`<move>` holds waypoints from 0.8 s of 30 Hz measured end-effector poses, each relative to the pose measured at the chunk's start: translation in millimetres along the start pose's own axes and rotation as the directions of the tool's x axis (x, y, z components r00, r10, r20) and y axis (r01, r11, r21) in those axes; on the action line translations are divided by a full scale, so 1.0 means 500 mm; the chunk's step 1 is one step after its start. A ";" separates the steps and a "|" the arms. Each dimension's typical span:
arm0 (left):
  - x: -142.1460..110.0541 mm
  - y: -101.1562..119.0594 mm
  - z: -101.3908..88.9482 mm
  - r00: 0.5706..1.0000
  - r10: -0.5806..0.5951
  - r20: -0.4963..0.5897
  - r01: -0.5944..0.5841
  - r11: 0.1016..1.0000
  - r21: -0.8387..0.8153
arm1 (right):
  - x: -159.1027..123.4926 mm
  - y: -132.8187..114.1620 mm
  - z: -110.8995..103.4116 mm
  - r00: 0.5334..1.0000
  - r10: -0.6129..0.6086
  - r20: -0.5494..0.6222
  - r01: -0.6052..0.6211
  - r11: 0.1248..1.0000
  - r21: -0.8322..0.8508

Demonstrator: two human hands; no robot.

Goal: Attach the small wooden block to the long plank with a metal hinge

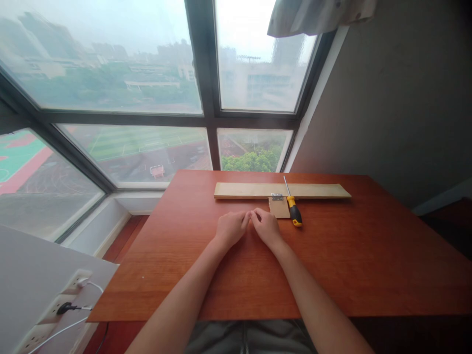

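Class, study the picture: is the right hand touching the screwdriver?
Apart. The head view shows a strip of reddish tabletop between the right hand and the screwdriver.

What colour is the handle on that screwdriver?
Yellow and black; the screwdriver handle shows best in the head view.

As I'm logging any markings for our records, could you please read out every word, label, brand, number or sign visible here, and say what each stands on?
No readable text anywhere in this view.
Screwdriver: no lettering can be made out at this size.
Long board and metal piece: none legible.
Wall sockets: too small to read any marking.
Buildings outside: too hazy to read any sign.
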State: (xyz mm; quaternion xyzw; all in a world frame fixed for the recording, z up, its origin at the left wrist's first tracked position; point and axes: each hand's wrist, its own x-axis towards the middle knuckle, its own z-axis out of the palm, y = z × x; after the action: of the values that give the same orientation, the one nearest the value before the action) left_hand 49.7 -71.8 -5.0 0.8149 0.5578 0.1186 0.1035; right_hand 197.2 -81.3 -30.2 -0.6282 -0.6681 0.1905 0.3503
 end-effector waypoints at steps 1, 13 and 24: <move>0.000 0.000 0.000 1.000 -0.001 -0.001 0.001 1.000 0.001 | 0.000 0.000 0.000 1.000 -0.003 0.003 0.003 1.000 -0.009; -0.002 -0.002 -0.004 1.000 -0.002 0.017 0.002 1.000 -0.008 | 0.000 0.001 0.003 1.000 -0.017 0.018 0.018 0.997 -0.070; -0.002 -0.001 -0.003 1.000 -0.005 0.015 0.005 1.000 -0.006 | -0.001 0.006 0.007 0.999 -0.024 0.024 0.026 0.994 -0.102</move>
State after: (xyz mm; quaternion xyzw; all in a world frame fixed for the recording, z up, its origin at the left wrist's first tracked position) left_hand 48.4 -72.5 -3.6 0.8141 0.5587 0.1138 0.1103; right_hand 196.5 -80.8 -34.8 -0.6347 -0.6888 0.1586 0.3123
